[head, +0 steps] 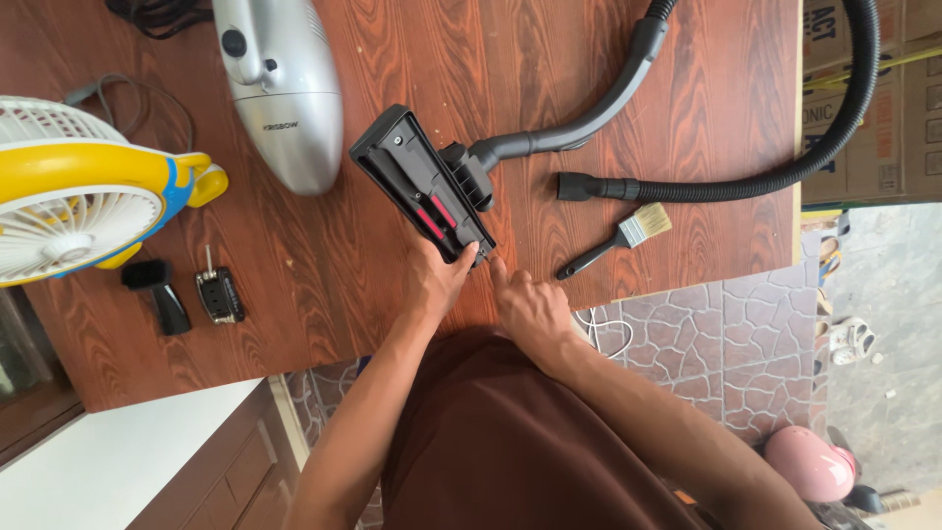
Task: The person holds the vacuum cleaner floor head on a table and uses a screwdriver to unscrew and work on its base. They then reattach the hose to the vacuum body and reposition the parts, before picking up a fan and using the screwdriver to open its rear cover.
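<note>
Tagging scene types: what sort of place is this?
Likely a home workbench or repair spot: wooden table with a vacuum floor nozzle held by both hands, a paintbrush, a small fan; tiled floor below.

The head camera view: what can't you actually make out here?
- Fan: cut off by the left edge.
- Hose: its far end runs off the top edge.
- Left hand fingers: partly hidden behind the floor nozzle.
- Small black parts by the fan: too small to identify.
</note>
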